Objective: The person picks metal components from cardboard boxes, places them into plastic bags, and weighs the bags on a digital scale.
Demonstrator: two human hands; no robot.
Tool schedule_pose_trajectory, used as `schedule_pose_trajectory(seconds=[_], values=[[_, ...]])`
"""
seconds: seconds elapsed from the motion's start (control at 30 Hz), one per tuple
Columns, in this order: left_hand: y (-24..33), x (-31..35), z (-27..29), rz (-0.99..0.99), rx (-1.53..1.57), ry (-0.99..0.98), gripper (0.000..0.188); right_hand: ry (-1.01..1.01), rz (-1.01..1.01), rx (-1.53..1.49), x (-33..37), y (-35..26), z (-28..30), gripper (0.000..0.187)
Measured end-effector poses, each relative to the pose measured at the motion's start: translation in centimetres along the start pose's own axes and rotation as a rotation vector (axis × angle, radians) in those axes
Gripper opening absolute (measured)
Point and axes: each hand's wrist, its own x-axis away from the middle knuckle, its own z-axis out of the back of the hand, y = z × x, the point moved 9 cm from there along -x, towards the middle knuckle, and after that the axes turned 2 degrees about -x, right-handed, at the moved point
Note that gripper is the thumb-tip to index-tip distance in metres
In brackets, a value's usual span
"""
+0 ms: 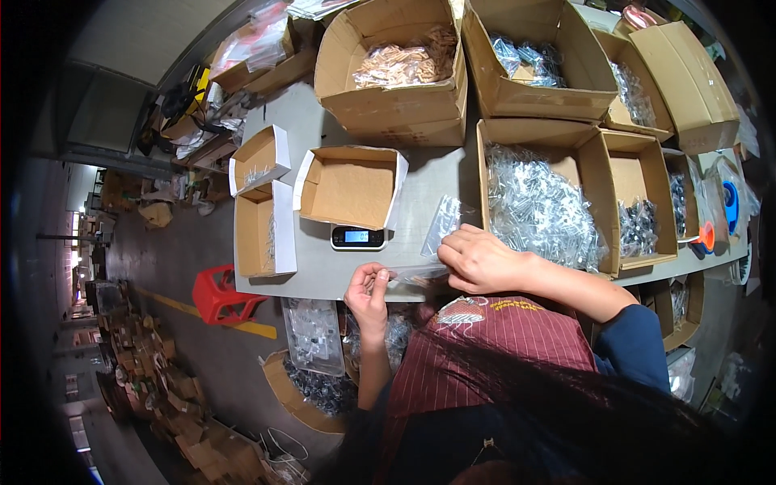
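Both hands hold a small clear plastic bag [416,272] stretched between them at the table's front edge. My left hand [369,293] pinches its left end between thumb and fingers. At its right end my right hand [478,260] has its fingers closed on the plastic. Something brownish shows inside the bag, too small to make out. Just beyond the right hand, a clear flat bag [443,225] lies on the table. A digital scale [358,237] with a lit display stands ahead of the left hand, and an open cardboard tray [349,191] rests on or against it.
Two small boxes with thin metal pieces [265,230] stand left. Behind is a carton of wooden-looking pieces [392,105]. To the right, a carton of bagged metal parts [540,210] adjoins a box of dark bagged parts [638,226]. A red stool [222,295] is on the floor.
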Motion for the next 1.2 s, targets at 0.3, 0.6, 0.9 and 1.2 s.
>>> schedule_pose_trajectory(seconds=[0.3, 0.6, 0.9, 1.2], values=[[-0.9, -0.5, -0.2, 0.014, 0.049, -0.025, 0.008, -0.037, -0.044, 0.004, 1.2, 0.1, 0.2, 0.025], [-2.6, -0.6, -0.4, 0.179, 0.294, -0.082, 0.031, -0.083, -0.160, -0.276, 1.5, 1.7, -0.2, 0.016], [-2.7, 4.2, -8.2, 0.293, 0.686, -0.454, 0.067, -0.112, -0.214, -1.082, -1.7, -1.2, -2.1, 0.020], [-12.6, 7.4, -3.0, 0.603, 0.937, 0.082, 0.055, -0.009, 0.624, -1.352, -4.6, -10.8, 11.0, 0.027]])
